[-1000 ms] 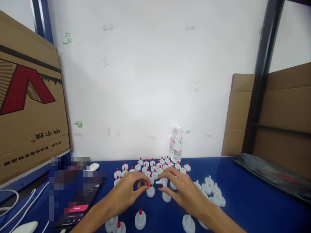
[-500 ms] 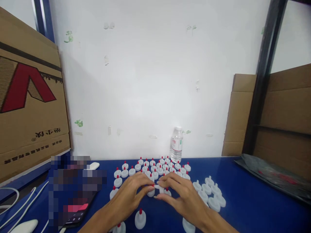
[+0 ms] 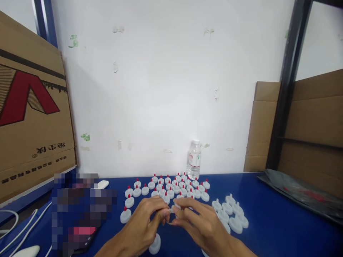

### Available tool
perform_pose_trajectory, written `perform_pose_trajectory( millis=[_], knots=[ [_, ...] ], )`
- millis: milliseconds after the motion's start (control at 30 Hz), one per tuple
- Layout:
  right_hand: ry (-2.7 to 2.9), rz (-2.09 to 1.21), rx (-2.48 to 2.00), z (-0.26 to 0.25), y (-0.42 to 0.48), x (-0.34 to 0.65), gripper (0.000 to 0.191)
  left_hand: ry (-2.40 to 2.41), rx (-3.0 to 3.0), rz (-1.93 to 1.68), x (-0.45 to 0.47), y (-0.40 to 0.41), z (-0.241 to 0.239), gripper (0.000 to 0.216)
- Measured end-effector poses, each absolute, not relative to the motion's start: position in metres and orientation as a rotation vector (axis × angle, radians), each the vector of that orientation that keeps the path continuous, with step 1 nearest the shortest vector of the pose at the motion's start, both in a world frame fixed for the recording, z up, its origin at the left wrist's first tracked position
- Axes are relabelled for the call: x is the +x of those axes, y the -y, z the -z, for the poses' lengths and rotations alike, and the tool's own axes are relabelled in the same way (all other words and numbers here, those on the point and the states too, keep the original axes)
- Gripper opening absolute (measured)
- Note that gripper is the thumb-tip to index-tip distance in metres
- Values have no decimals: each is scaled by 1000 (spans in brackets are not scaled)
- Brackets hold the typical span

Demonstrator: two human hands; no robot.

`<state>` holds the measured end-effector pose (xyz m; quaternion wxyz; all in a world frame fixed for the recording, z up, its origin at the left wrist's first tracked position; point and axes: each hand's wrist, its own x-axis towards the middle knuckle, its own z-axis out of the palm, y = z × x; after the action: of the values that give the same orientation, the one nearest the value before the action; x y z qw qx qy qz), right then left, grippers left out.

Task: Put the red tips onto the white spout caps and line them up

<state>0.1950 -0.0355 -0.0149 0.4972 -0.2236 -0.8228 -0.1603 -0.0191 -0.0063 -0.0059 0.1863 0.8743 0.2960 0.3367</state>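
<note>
My right hand [image 3: 199, 221] grips the body of a white plastic nozzle cap [image 3: 172, 211], its spout pointing left. My left hand [image 3: 147, 223] is closed in a pinch at the spout's end, with the small red tip cap there mostly hidden by the fingers. Both hands meet just above the blue table. Beyond them stand many white nozzle caps with red tips [image 3: 170, 192] in loose rows. To the right lies a cluster of white nozzle caps without red tips [image 3: 235, 225]. One nozzle cap [image 3: 154, 244] stands below my left hand, partly covered by it.
A water bottle [image 3: 194, 160] stands against the white wall [image 3: 160, 89] behind the rows. At the left are a large printed carton [image 3: 34, 107], white cables [image 3: 30, 223] and a blurred area. A dark plastic bag [image 3: 302, 196] lies on the blue table [image 3: 276, 232] at the right.
Both hands have come slightly nearer to me. My left fingers have curled further around the spout's end, covering the red tip that showed before. The view has shifted a little.
</note>
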Motion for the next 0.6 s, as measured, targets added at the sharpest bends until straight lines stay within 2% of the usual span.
perform_pose_trajectory(
  millis=[100, 233, 400, 600],
  knots=[
    [1995, 436, -523, 15, 37, 193, 6, -845, 2481, -934, -19, 9, 5, 40],
    [2114, 317, -710, 14, 32, 194, 12, -897, 2555, -870, -19, 5, -2, 38],
    [2185, 276, -1088, 11, 16, 215, 32, -1207, 2726, -760, -29, -13, -7, 40],
    [1960, 407, -1462, -4, -8, 259, 17, -1425, 2818, -683, -47, -32, 1, 31]
  ],
)
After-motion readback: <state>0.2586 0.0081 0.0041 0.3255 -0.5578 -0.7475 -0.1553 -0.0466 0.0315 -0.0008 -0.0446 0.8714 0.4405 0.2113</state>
